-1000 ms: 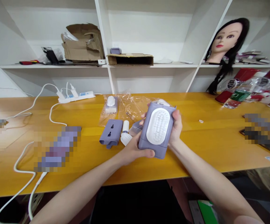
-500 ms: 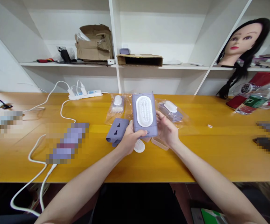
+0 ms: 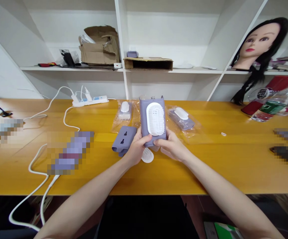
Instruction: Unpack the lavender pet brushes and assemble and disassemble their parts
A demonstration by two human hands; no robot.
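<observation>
Between my two hands is a purple box-shaped device (image 3: 144, 116) with a raised white oval of bristles on its face, tilted toward me above the table. My left hand (image 3: 137, 149) grips its lower left edge, thumb on the front. The lower right corner is gripped by my right hand (image 3: 173, 146), its thumb near the bottom of the face. Just below lies a white oval bristled piece (image 3: 147, 155), partly hidden by my left hand. A purple holder with two dark slots (image 3: 124, 139) rests left of my left hand.
Behind the device, two bagged purple items with white ovals (image 3: 125, 108) (image 3: 182, 114) lie on the table. A power strip (image 3: 90, 101) with white cables stands at the back left, near a blurred phone (image 3: 71, 152). A plastic bottle (image 3: 268, 109) lies at the right.
My right hand has closed onto the device's lower right corner, its thumb now on the front. The device has turned slightly, and my left thumb has shifted up toward the white oval.
</observation>
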